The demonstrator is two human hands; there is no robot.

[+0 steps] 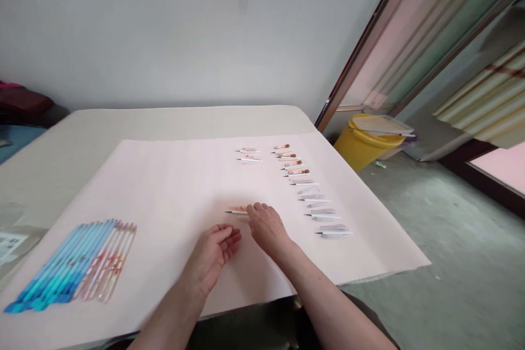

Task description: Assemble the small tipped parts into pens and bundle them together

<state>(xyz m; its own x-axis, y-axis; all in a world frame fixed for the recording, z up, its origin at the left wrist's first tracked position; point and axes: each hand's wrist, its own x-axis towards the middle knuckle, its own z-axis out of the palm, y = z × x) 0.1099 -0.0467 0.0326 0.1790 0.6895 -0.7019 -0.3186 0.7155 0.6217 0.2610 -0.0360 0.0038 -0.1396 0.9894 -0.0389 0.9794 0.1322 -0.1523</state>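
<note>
My right hand point(266, 225) rests palm down on the pale pink sheet point(172, 197), its fingertips closed on a small pen point(235, 210) with an orange and white body that points left. My left hand point(213, 251) lies just left of it, palm up, fingers loosely curled with nothing in them. A column of several similar small pens point(309, 191) runs along the sheet to the right of my hands. Two more pens point(248, 154) lie farther back.
A fanned row of blue and clear pen barrels point(74, 265) lies at the sheet's near left. The table point(61, 147) meets a white wall at the back. A yellow bucket point(363, 145) stands on the floor at the right, by a door frame.
</note>
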